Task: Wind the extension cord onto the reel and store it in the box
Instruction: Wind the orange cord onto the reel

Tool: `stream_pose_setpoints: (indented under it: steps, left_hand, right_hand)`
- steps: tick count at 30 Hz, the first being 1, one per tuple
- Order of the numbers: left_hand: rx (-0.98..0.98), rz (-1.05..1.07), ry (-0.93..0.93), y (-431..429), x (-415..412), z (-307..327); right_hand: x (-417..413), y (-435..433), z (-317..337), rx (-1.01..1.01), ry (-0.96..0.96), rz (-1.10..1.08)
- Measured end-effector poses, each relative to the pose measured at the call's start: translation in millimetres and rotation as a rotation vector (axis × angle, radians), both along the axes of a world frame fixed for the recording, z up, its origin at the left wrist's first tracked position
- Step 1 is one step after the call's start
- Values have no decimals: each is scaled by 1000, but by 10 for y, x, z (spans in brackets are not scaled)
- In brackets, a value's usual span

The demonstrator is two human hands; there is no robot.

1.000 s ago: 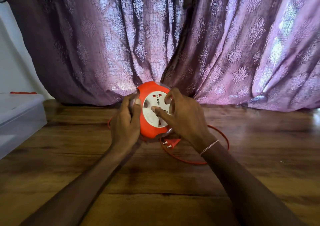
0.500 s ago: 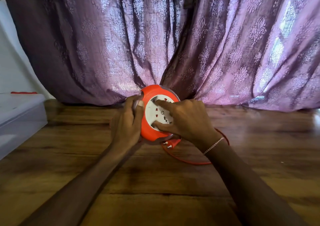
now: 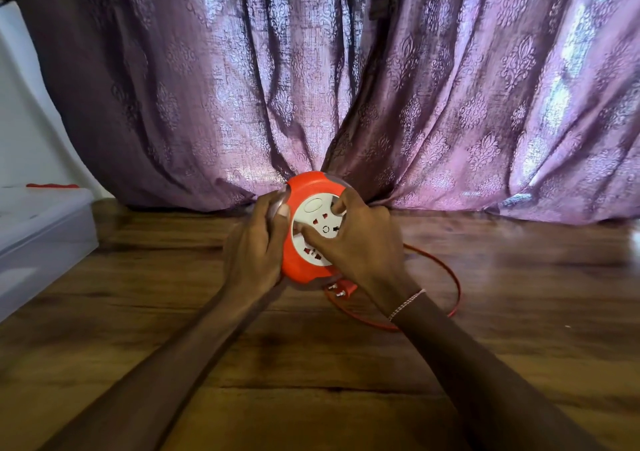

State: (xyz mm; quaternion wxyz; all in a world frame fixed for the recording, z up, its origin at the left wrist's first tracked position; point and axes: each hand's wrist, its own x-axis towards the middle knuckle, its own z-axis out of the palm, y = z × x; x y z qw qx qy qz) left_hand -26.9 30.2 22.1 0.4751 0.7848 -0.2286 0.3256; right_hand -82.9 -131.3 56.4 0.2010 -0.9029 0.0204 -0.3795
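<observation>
The left hand [image 3: 254,247] wraps its curled fingers round the left rim of the round orange plastic reel [image 3: 306,187], thumb lying along the edge. The right hand [image 3: 363,248] grips the white socket disc [image 3: 306,224] at the reel's centre, thumb pressed on its face and a finger hooked over its top. The reel stands on edge, tilted, between both hands at the back of the glossy wooden surface [image 3: 311,364]. A thin beaded bracelet [image 3: 407,303] circles the right wrist. The orange plug [image 3: 343,289] lies just beneath the reel, and a loose loop of smooth orange cord [image 3: 455,277] curves behind the right wrist. A translucent plastic box [image 3: 45,232] sits far left. A mauve patterned curtain [image 3: 433,87] hangs behind.
</observation>
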Motion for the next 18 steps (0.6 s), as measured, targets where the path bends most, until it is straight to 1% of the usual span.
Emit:
stream_pose_setpoints:
  steps: [3,6,8,10,13,18]
  left_hand:
    - [-31,15,40,8,-4,27]
    - [-67,13,67,54,22,48]
    - [-66,16,78,81,41,50]
    - [-65,10,99,81,52,49]
    - [-87,-42,122,60,26,66]
    - [-51,-66,110,38,-1,68]
  right_hand:
    - [-5,-154,84,-229,-44,99]
    - [-19,-324,166,-516,-42,230]
    - [-10,-377,166,-665,-53,240]
    - [1,-362,151,-765,-63,209]
    - [-15,-321,151,-849,-50,216]
    - [-65,-313,200,-834,-78,229]
